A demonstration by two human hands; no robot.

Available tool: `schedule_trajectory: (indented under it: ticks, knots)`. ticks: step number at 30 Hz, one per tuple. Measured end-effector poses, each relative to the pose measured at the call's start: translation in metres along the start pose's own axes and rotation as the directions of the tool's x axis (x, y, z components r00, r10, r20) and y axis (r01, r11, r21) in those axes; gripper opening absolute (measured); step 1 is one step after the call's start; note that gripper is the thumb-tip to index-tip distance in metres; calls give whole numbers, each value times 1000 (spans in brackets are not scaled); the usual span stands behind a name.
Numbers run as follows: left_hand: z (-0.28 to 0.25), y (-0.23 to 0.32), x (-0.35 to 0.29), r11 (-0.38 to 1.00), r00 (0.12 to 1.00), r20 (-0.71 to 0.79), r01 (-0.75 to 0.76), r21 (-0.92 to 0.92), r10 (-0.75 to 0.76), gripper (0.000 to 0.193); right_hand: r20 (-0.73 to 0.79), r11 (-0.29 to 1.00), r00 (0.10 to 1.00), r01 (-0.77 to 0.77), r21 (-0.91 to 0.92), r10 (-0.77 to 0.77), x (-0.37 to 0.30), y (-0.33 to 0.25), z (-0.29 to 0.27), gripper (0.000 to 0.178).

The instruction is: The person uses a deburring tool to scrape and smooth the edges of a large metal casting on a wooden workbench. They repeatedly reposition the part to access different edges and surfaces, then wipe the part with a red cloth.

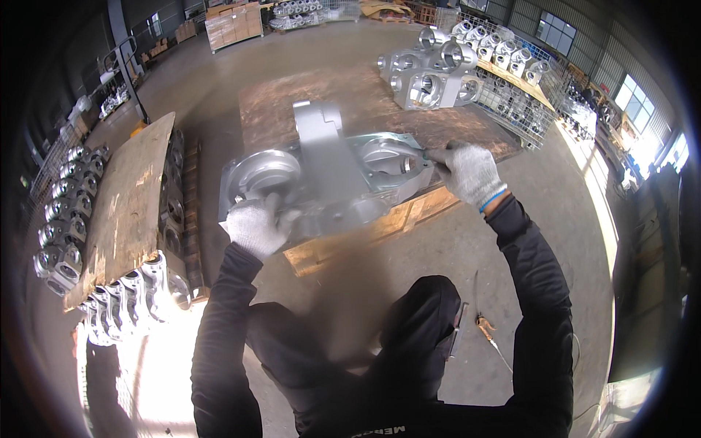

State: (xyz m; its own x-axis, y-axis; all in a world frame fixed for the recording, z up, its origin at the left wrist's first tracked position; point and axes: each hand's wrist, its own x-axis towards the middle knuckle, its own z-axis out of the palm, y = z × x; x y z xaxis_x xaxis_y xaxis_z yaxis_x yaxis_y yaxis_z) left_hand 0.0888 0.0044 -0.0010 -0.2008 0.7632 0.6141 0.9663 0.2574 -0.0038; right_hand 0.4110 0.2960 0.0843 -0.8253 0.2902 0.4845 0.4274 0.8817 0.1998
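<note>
A large silver-grey metal casting (pixel 328 157) with round openings and an upright block lies in front of me, its middle smeared by motion. My left hand (pixel 257 225), in a pale grey knit glove, grips the casting's near left edge beside the big round opening. At the opposite end, my right hand (pixel 471 175) wears the same kind of glove with a blue cuff band. Its curled, dark fingertips meet the casting's right end; their exact hold is partly hidden. Under the casting is a worn brown board on a wooden pallet (pixel 409 215).
More castings (pixel 431 73) stand at the board's far right, near wire cages of parts (pixel 511 95). On my left, a plywood sheet (pixel 131 204) lies among rows of castings (pixel 69 204). A tool with an orange-brown handle (pixel 485 328) lies on the floor by my right knee.
</note>
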Motion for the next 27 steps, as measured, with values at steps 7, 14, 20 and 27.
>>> schedule_trajectory:
  ticks: [7,14,20,27]
  knots:
    - [-7,3,3,999,997,72,33,8,-34,39,-133,934,925,348,-76,-356,1,-13,-10,33]
    - [-13,12,0,995,997,-18,80,-66,-81,36,41,912,918,387,136,-395,15,43,-49,40]
    - [-16,11,3,987,994,47,105,-119,-100,36,185,942,981,-5,335,-61,52,47,-25,32]
    - [-1,3,-3,995,996,-52,71,-77,-75,43,226,995,974,31,-93,-9,90,-4,-60,22]
